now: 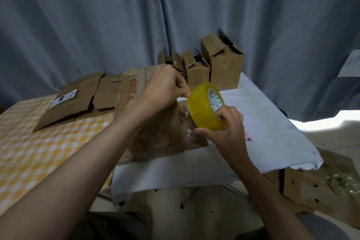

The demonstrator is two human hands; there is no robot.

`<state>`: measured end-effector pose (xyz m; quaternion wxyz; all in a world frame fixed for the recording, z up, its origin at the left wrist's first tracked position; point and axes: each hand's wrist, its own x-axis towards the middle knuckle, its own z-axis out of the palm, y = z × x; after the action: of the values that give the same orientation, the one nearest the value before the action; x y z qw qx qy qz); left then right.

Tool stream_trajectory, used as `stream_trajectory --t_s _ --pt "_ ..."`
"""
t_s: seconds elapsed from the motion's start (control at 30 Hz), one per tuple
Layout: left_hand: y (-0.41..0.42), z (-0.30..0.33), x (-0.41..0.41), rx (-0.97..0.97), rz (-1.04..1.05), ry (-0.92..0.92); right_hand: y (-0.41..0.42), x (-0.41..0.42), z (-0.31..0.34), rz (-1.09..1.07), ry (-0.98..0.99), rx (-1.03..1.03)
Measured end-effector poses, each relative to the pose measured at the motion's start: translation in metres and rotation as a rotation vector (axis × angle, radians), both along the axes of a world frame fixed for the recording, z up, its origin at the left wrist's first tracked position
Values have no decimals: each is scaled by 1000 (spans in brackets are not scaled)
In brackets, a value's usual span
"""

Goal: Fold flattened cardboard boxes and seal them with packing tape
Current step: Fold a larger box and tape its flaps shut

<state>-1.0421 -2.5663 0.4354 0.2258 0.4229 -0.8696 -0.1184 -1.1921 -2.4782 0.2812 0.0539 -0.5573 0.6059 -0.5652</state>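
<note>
- We see the yellow tape roll (204, 109) held up in the air above the tabletop (263, 122), right over a brown cardboard box (157, 134).
- Right hand (228, 128) grips the roll from below, fingers curled round its rim.
- Left hand (165, 87) pinches at the roll's upper edge, thumb and fingertips tight together there.
- The box sits on the white cloth (194, 169), partly hidden behind our arms.
- Flattened boxes (78, 99) lie on the checked cloth (39, 146) to the left.
- Three folded boxes (210, 62) stand at the far edge, flaps up, before a grey curtain (116, 15).
</note>
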Motion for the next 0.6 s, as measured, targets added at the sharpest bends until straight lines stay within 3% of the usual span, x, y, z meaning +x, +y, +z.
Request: stream_trajectory --t_s 0.6 --pt "-7 9 -6 45 -54 -184 2 -3 -1 -11 47 -40"
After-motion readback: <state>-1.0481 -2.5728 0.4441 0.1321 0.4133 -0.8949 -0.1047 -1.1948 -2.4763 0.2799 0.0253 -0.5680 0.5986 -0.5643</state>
